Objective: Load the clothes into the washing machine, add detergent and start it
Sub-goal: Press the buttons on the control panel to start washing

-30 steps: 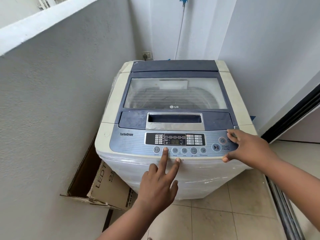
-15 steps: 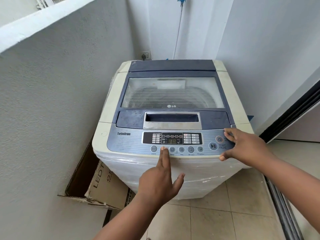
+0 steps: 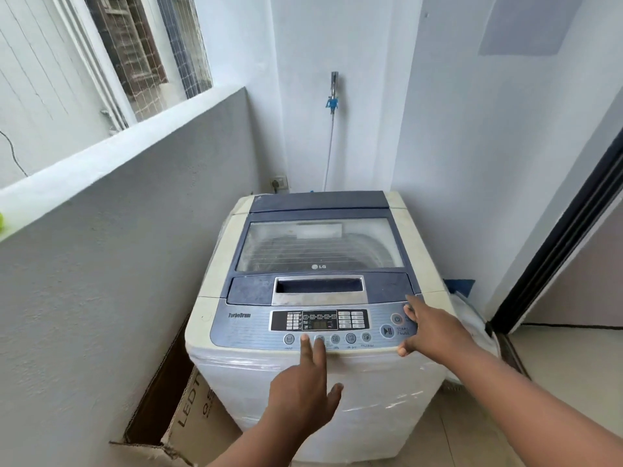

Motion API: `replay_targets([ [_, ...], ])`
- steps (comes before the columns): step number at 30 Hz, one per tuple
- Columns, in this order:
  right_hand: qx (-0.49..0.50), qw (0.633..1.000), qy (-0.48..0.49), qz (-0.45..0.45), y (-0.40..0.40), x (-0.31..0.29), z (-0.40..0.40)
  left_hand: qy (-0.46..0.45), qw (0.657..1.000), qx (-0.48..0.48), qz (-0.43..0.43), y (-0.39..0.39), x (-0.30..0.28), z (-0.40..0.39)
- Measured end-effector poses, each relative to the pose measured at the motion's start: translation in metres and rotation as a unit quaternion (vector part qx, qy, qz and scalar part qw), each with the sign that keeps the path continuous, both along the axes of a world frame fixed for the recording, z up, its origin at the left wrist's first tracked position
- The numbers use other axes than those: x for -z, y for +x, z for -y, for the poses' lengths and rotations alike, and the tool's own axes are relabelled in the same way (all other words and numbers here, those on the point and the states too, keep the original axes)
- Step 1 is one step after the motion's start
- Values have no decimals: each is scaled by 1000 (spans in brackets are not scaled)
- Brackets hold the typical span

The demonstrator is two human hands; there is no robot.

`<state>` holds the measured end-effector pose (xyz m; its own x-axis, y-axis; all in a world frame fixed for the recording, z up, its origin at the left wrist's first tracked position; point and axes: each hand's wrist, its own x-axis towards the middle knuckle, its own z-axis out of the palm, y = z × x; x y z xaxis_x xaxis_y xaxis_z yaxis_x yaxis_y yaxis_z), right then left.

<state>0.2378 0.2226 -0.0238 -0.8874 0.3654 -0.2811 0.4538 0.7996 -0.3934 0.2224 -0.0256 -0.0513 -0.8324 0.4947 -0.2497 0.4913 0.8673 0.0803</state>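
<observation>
A cardboard box (image 3: 188, 412) stands open on the floor, wedged against the grey half-wall (image 3: 118, 264) — dark print runs up its near side, partly cut off. The half-wall carries a white ledge (image 3: 111, 153) along its top, and above that a window (image 3: 148, 48) is covered with wire mesh. On the back wall a metal tap (image 3: 333, 84) with a blue fitting feeds a pale hose (image 3: 328, 153) that hangs straight down. A wall socket (image 3: 279, 183) sits low in the corner — something dark is plugged into it. At the right a dark door frame (image 3: 556, 244) slants down to the tiled floor (image 3: 566, 375).
</observation>
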Motion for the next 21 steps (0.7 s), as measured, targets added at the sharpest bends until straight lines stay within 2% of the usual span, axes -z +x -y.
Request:
replay_targets([
  [5, -20, 999, 25, 11, -1, -1, 2, -21, 1000, 20, 11, 3, 8, 5],
  [13, -21, 998, 50, 18, 1, -3, 8, 31, 998, 45, 6, -1, 10, 31],
  [17, -39, 997, 71, -15, 9, 0, 13, 82, 995, 53, -15, -14, 9, 42],
  [21, -59, 987, 110, -102, 25, 21, 17, 166, 977, 93, -93, -45, 10, 53],
])
